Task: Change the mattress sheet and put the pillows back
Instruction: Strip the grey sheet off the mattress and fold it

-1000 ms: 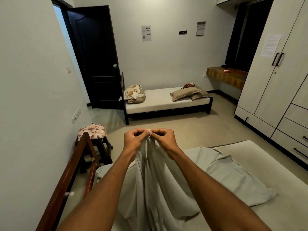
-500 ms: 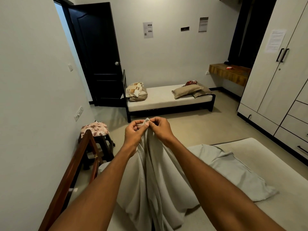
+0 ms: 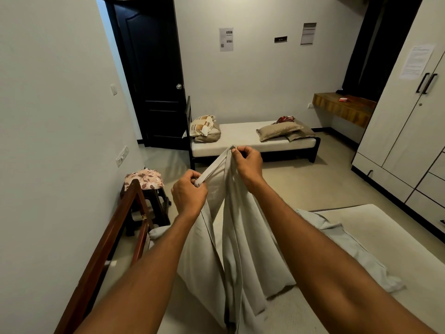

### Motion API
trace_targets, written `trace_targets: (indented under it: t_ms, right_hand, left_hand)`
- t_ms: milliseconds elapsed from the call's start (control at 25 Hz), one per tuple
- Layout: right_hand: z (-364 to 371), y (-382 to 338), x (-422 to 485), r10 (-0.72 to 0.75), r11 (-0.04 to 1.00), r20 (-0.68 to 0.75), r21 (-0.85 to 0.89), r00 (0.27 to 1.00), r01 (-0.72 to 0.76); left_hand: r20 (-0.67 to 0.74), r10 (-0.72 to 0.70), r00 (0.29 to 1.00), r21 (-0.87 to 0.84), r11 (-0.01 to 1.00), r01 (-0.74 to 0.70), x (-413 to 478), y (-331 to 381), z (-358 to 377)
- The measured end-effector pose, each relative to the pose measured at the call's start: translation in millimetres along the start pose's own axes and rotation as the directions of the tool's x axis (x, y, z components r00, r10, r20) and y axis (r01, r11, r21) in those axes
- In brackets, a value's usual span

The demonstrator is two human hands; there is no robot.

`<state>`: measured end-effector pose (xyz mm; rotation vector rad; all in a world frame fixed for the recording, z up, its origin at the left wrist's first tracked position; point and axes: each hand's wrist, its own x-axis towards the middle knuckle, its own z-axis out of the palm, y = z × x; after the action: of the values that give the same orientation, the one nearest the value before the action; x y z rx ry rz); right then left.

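Observation:
A pale grey sheet [image 3: 240, 242] hangs lifted in front of me, its lower part heaped on the bare mattress [image 3: 375, 237] at bottom right. My right hand [image 3: 248, 162] pinches the sheet's top corner, held high. My left hand [image 3: 189, 194] grips the hem lower down and to the left, so the edge runs taut between the two hands. Brown pillows [image 3: 279, 130] lie on the far bed [image 3: 243, 143], with a striped pillow [image 3: 203, 124] at its left end.
A reddish wooden bed rail [image 3: 113, 237] runs along the left by the wall. A dark stool with a floral cushion [image 3: 144, 178] stands beyond it. The black door [image 3: 151, 73] is open at the back left. White wardrobes [image 3: 414, 121] line the right side.
My hands were together at the sheet's corner; my left hand has slid down and left along the hem while my right hand has risen with the corner.

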<state>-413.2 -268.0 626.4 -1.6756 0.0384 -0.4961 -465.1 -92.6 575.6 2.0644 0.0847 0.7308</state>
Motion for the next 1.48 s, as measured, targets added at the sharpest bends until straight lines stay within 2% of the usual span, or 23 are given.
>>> trace_targets:
  t_ms: [80, 200, 280, 440, 520, 600, 640, 720, 760, 880, 1000, 1120, 1200, 1360, 1480]
  right_hand:
    - [1, -5, -1, -0.008, 1.000, -0.028, -0.012, 1.000, 0.007]
    - [-14, -10, 8, 0.028, 1.000, -0.143, 0.008, 0.989, -0.027]
    - [-31, -10, 20, 0.054, 0.999, -0.223, 0.007, 0.973, -0.053]
    - [-55, -10, 35, 0.079, 0.996, -0.329, 0.001, 0.941, -0.084]
    - [-64, -10, 41, 0.089, 0.996, -0.372, 0.006, 0.924, -0.093]
    - [-68, -9, 45, 0.094, 0.995, -0.381, -0.002, 0.920, -0.103]
    - [-68, -9, 46, 0.092, 0.994, -0.380, -0.012, 0.920, -0.104]
    - [-69, -8, 46, 0.087, 0.995, -0.377, -0.016, 0.922, -0.101]
    - [-70, -10, 47, 0.079, 0.996, -0.366, -0.015, 0.927, -0.090]
    - [-72, -23, 52, -0.038, 0.995, -0.250, -0.101, 0.968, 0.013]
    - [-62, -37, 53, -0.141, 0.975, -0.091, -0.185, 0.986, 0.122]
    - [-52, -37, 48, -0.175, 0.960, 0.015, -0.221, 0.984, 0.174]
    - [-49, -31, 42, -0.184, 0.953, 0.079, -0.230, 0.980, 0.197]
    - [-52, -27, 33, -0.158, 0.948, 0.160, -0.251, 0.974, 0.195]
    - [-56, -28, 30, -0.163, 0.946, 0.151, -0.258, 0.975, 0.198]
  left_hand:
    - [-0.027, -0.056, 0.998, 0.073, 0.996, 0.058, -3, -10, 2]
    - [-0.041, -0.276, 0.960, 0.122, 0.953, 0.279, -8, -40, -3]
    - [-0.019, -0.430, 0.902, 0.155, 0.890, 0.428, -15, -70, -8]
    - [-0.040, -0.591, 0.806, 0.141, 0.795, 0.590, -38, -124, -17]
    - [-0.047, -0.682, 0.730, 0.117, 0.722, 0.682, -47, -141, -21]
    - [0.011, -0.761, 0.648, 0.041, 0.648, 0.760, -47, -146, -18]
    - [0.088, -0.769, 0.633, -0.029, 0.633, 0.773, -44, -143, -15]
    - [0.282, -0.715, 0.640, -0.127, 0.633, 0.763, -42, -124, -14]
    - [0.328, -0.661, 0.675, -0.139, 0.673, 0.727, -39, -117, -13]
    - [0.327, -0.488, 0.810, -0.060, 0.844, 0.533, -31, -97, -11]
    - [0.429, -0.206, 0.879, -0.128, 0.950, 0.285, -31, -49, 9]
    - [0.368, 0.051, 0.929, -0.178, 0.984, 0.016, -27, 6, 34]
    - [0.315, 0.152, 0.937, -0.235, 0.969, -0.078, -20, 35, 43]
    - [0.245, 0.296, 0.923, -0.185, 0.949, -0.255, -11, 69, 50]
    - [0.222, 0.315, 0.923, -0.158, 0.945, -0.285, -15, 70, 54]
